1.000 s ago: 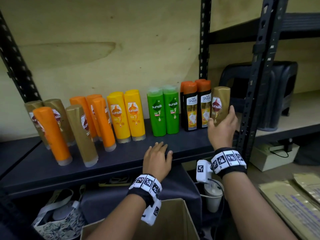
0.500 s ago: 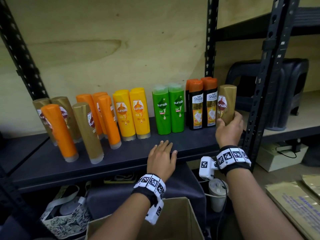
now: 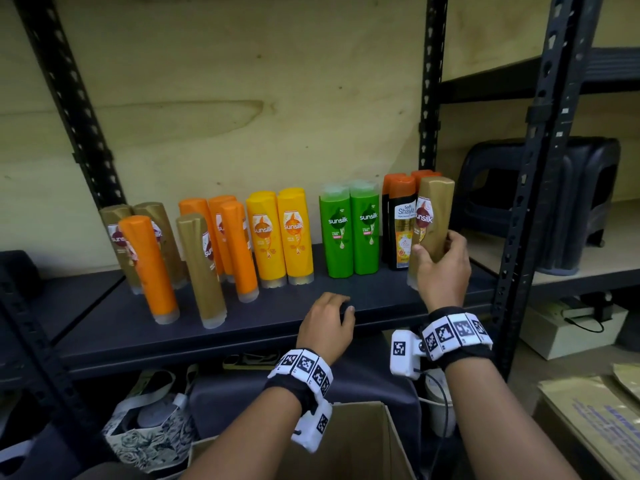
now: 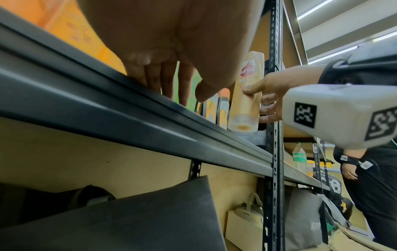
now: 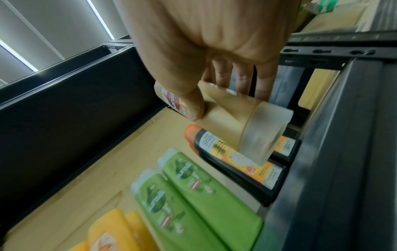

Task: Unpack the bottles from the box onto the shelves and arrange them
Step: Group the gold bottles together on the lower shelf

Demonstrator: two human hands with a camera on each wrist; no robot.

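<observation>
My right hand (image 3: pixel 437 249) grips a gold Sunsilk bottle (image 3: pixel 434 216) cap-down at the right end of the dark shelf (image 3: pixel 277 327). The thumb is on the label side and the fingers wrap behind. The bottle (image 4: pixel 247 95) tilts slightly in front of the black and orange Shayla bottles (image 3: pixel 400 216), its cap (image 5: pixel 266 134) at shelf level; contact is unclear. My left hand (image 3: pixel 329 318) rests on the shelf's front edge, fingers loosely bent, holding nothing. The cardboard box (image 3: pixel 363 441) sits below my wrists, its inside hidden.
Green (image 3: pixel 353 233), yellow (image 3: pixel 280 237), orange (image 3: pixel 228 244) and gold (image 3: pixel 201 268) bottles stand in groups along the shelf. A black upright post (image 3: pixel 530 202) rises just right of my right hand. A black stool (image 3: pixel 571 202) sits beyond it. Another person (image 4: pixel 376 186) stands at the right.
My right hand has brought the gold bottle leftward, from beside the Shayla bottles to in front of them. The left hand's fingers have gone from spread flat to loosely bent.
</observation>
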